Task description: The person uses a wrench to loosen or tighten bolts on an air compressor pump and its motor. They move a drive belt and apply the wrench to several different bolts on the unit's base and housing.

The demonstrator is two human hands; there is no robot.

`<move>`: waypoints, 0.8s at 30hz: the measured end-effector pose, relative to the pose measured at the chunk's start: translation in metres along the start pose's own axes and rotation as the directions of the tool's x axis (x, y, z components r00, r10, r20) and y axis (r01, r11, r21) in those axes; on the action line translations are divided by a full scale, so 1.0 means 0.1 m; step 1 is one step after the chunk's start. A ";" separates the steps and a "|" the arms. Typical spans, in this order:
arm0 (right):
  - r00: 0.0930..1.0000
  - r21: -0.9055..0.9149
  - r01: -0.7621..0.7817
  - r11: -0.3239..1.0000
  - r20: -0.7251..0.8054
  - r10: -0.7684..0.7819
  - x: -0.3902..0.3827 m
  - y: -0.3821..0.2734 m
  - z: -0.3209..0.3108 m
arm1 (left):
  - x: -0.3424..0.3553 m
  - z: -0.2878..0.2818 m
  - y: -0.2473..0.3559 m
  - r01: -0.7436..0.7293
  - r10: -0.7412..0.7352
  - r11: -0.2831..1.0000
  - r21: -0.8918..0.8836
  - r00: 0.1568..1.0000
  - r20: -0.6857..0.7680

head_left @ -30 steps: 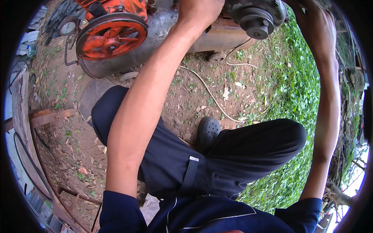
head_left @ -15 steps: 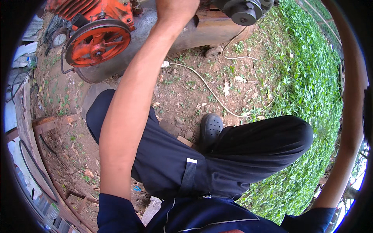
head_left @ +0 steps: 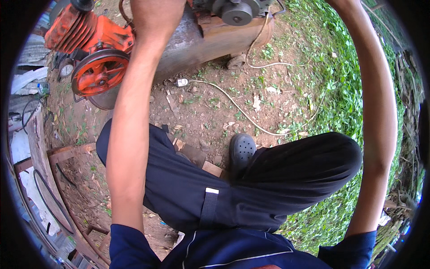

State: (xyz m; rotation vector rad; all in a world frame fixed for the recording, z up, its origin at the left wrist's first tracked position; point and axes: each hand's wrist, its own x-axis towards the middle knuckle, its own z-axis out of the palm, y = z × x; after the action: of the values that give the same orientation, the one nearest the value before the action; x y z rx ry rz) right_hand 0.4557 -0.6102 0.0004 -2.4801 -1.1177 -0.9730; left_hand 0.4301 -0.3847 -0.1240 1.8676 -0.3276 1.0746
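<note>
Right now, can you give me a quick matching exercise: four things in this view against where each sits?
Things:
1. orange spoked flywheel
2. grey round motor pulley
3. dark perforated clog shoe
4. pale cable on the dirt

Places:
A. top centre
B. upper left
C. between the rusty tank and the shoe
D. against the bent knee

Pairs: 1-B, 2-A, 3-D, 4-C

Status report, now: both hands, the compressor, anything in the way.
Both hands out of frame past the top edge, forearms reaching toward the rusty compressor tank. Orange pulley wheel at its left end. White cord across the dirt below.
</note>
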 end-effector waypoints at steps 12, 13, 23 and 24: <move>0.802 0.102 -0.596 0.796 0.024 0.597 -1.36 0.83 -0.04 | 0.09 0.44 0.53 -0.375 0.313 0.896 0.237 0.913 0.262; 0.812 0.155 -0.578 0.801 0.015 0.583 -1.40 0.85 0.02 | 0.06 0.46 0.52 -0.369 0.294 0.887 0.278 0.915 0.275; 0.824 0.226 -0.552 0.803 -0.001 0.566 -1.43 0.70 0.31 | -0.14 0.65 0.45 -0.389 0.293 0.828 0.405 0.914 0.280; 0.841 0.210 -0.525 0.825 -0.020 0.541 -1.42 0.72 0.32 | -0.14 0.67 0.44 -0.391 0.312 0.831 0.395 0.917 0.249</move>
State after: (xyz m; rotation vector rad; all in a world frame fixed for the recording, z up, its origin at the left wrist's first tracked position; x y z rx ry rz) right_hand 0.4555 -0.7244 -0.1151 -2.3591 -0.4126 -0.7375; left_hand 0.4317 -0.4657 -0.1222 2.3794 -0.5925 1.3163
